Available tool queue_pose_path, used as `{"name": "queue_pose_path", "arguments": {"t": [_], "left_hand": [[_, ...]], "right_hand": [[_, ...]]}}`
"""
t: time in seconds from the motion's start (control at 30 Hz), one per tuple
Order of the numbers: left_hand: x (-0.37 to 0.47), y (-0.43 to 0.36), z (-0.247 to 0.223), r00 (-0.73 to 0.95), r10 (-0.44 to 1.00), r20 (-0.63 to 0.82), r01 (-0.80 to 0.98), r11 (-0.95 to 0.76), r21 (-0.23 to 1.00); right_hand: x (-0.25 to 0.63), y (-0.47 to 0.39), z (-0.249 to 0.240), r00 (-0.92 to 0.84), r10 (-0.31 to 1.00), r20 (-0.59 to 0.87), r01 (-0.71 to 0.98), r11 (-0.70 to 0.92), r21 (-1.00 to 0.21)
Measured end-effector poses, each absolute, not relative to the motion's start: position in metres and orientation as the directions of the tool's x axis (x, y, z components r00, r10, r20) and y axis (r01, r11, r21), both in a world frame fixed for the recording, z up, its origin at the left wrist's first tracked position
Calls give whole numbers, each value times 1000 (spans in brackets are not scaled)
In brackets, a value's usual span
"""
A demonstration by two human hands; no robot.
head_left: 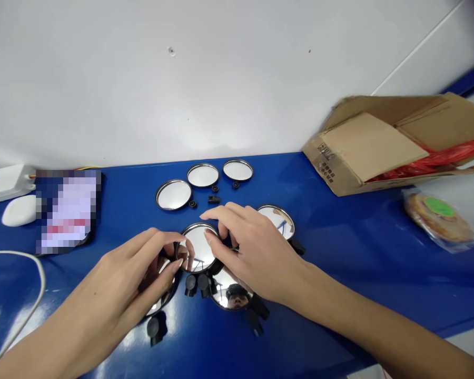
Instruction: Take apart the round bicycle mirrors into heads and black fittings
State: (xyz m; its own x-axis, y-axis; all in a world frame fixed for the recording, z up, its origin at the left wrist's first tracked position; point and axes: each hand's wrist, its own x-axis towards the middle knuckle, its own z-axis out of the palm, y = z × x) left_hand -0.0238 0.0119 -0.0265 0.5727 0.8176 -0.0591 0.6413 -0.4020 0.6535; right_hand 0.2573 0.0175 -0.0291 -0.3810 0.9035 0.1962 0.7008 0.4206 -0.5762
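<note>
A small round mirror with a black rim is between my two hands, partly overlapping other mirrors. My left hand pinches its left edge with thumb and fingertips. At the opposite edge, my right hand has its thumb on the rim and its fingers bent around the far side. Black mounts show just below this mirror. Another round mirror lies under my right hand, reflecting a person. Mostly hidden beneath my left hand is a further mirror, its black clamp towards me.
Three round mirrors lie at the back near a small black part. One more mirror rests right of my hand. A cardboard box, wrapped food, phone, white case and cable share the blue table.
</note>
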Motion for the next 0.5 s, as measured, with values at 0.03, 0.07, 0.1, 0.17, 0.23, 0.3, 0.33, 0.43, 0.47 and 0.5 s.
{"name": "queue_pose_path", "arguments": {"t": [0.03, 0.07, 0.1, 0.17, 0.23, 0.3, 0.33, 0.43, 0.47, 0.5], "left_hand": [[-24, 12, -26, 572, 818, -61, 643, -401, 652], [-24, 12, -26, 571, 818, -63, 644, -400, 652], [-24, 12, -26, 572, 818, -64, 645, -400, 651], [-24, 11, -26, 572, 817, -67, 647, -400, 649], [-25, 11, -27, 572, 818, -68, 648, -399, 649], [-25, 11, -26, 574, 816, -67, 644, -400, 653], [-25, 11, -26, 576, 815, -64, 640, -401, 655], [-25, 11, -25, 580, 813, -52, 634, -411, 655], [-24, 11, -25, 582, 812, -48, 633, -416, 653], [-24, 11, -25, 584, 810, -45, 633, -421, 650]], "right_hand": [[257, 18, -29, -387, 902, 192, 705, 423, -569], [257, 18, -29, -393, 901, 183, 710, 424, -562], [257, 18, -29, -398, 900, 175, 716, 424, -554], [257, 18, -28, -406, 901, 155, 729, 421, -540], [256, 18, -27, -411, 901, 135, 744, 418, -521], [255, 17, -25, -423, 899, 113, 761, 420, -495], [255, 17, -24, -431, 897, 99, 769, 422, -480], [254, 17, -22, -459, 886, 67, 783, 440, -440], [254, 17, -22, -467, 882, 61, 784, 445, -433], [254, 17, -22, -472, 880, 59, 785, 449, -428]]}}
